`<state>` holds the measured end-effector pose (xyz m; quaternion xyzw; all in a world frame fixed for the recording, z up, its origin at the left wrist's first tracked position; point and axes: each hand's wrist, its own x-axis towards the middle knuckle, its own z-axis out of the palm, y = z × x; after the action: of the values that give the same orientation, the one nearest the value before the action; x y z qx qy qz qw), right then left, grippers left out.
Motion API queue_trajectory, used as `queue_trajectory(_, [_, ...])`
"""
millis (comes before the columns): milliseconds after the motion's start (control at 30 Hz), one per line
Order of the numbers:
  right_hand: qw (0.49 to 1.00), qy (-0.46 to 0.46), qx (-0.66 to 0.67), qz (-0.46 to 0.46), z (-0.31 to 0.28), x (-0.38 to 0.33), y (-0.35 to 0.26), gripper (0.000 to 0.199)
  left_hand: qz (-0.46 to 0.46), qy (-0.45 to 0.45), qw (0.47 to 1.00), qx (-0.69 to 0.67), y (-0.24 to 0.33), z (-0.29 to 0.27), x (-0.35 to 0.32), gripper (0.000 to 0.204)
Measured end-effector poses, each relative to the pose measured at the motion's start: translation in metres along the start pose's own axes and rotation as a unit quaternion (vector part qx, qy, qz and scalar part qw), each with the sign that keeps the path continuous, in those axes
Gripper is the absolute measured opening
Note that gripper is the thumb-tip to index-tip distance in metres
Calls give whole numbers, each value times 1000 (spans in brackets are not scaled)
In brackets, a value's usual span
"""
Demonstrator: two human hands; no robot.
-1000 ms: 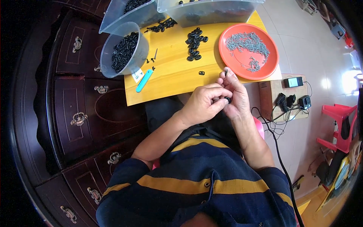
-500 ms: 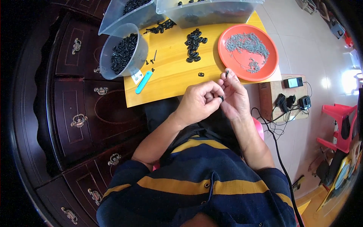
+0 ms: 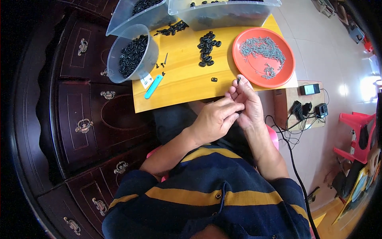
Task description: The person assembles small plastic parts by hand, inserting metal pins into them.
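Note:
Both my hands meet just in front of the table's near edge. Between the thumb and forefinger of my right hand (image 3: 250,104), a small black part (image 3: 238,80) is pinched, its shape mostly covered. My left hand (image 3: 215,120) is closed, its fingertips against the right palm; a bit of another small black part (image 3: 239,112) shows there, largely hidden by the fingers. On the table close by lies a single black oval piece (image 3: 214,79) with two holes. Beyond it is a loose pile of similar oval pieces (image 3: 206,49). An orange-red plate (image 3: 254,75) of small grey metal pins (image 3: 262,48) stands to the right.
A clear tub (image 3: 151,59) of black pieces stands left on the yellow table (image 3: 179,87), beside a teal-handled tool (image 3: 153,87). Two clear bins (image 3: 223,18) line the back. Dark drawers (image 3: 79,103) flank the left; a phone (image 3: 309,89) and cables lie right.
My left hand has shifted slightly right and down, its fingers now flatter against the right palm. The right hand keeps its pinch on the small black part. The whole view has shifted slightly.

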<state>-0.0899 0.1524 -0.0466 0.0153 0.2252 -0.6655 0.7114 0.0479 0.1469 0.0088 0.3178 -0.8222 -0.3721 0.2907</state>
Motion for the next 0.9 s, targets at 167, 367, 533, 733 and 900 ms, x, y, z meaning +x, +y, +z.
queue_trajectory(167, [998, 3, -57, -27, 13, -5, 0, 18, -104, -35, 989, -102, 3, -13, -1, 28])
queue_trajectory(367, [966, 21, -234, -107, 23, -11, 3, 17, -122, 128, 969, -174, -10, -36, 9, 25])
queue_trajectory(533, [955, 1, -276, -109, 21, -12, 7, 16, -156, 117, 967, -166, -21, -49, 13, 24])
queue_trajectory(733, [948, -7, -305, -91, 23, -13, 9, 14, -153, 82, 975, -141, -24, -51, 13, 27])
queue_trajectory(900, [943, -9, -321, -93, 24, -13, 9, 14, -110, 78, 983, -121, -22, -52, 15, 26])
